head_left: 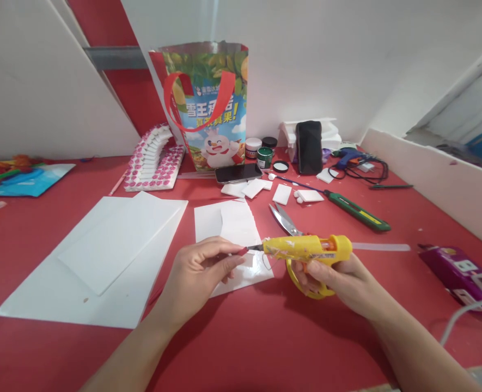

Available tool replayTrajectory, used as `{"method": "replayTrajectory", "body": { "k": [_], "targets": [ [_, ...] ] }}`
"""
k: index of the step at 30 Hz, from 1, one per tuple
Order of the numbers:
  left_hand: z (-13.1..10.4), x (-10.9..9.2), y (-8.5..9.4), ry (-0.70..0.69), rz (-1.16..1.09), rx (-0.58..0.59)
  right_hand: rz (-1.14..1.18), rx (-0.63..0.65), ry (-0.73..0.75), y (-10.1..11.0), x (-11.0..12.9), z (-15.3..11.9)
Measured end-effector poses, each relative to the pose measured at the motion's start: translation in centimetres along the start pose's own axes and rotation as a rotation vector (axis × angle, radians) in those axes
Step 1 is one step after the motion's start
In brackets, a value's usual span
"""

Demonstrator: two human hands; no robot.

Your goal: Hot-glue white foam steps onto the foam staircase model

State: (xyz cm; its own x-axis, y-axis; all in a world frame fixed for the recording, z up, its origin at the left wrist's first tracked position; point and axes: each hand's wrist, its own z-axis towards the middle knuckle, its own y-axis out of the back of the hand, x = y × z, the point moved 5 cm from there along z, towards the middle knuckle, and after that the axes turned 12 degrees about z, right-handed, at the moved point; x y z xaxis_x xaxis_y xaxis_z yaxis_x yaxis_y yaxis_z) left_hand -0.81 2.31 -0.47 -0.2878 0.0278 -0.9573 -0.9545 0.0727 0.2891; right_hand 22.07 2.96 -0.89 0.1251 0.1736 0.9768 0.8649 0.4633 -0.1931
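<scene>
My right hand (339, 277) is wrapped round a yellow hot glue gun (293, 248), its nozzle pointing left. A clear glue stick (382, 247) juts from the gun's back end. Between the thumb and forefinger of my left hand (202, 269) is a small dark red piece (242, 251), held right at the nozzle tip; its exact kind is too small to tell. Under both lies a white board (241, 286) with white pieces (236, 220) on it. Scissors (285, 220) with yellow handles lie partly hidden behind the glue gun and my right hand.
White foam sheets (81, 272) lie at left. Behind stand a printed bag (220, 141), a pink-dotted white model (154, 160), paint jars (264, 158) and an upright phone (309, 147). A green cutter (359, 211) and a purple pack (457, 275) are at right.
</scene>
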Motion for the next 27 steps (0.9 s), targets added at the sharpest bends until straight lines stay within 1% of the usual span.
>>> {"method": "replayTrajectory", "body": {
  "k": [9, 17, 27],
  "targets": [
    [0.10, -0.02, -0.01, 0.009, -0.018, -0.004, 0.024, 0.017, -0.013, -0.32, 0.11, -0.04],
    [0.10, -0.10, -0.10, 0.018, -0.036, -0.017, 0.009, 0.019, 0.019, -0.38, 0.35, 0.13],
    [0.14, -0.13, -0.09, 0.044, -0.028, -0.017, 0.006, -0.019, -0.012, -0.08, -0.15, -0.07]
  ]
}}
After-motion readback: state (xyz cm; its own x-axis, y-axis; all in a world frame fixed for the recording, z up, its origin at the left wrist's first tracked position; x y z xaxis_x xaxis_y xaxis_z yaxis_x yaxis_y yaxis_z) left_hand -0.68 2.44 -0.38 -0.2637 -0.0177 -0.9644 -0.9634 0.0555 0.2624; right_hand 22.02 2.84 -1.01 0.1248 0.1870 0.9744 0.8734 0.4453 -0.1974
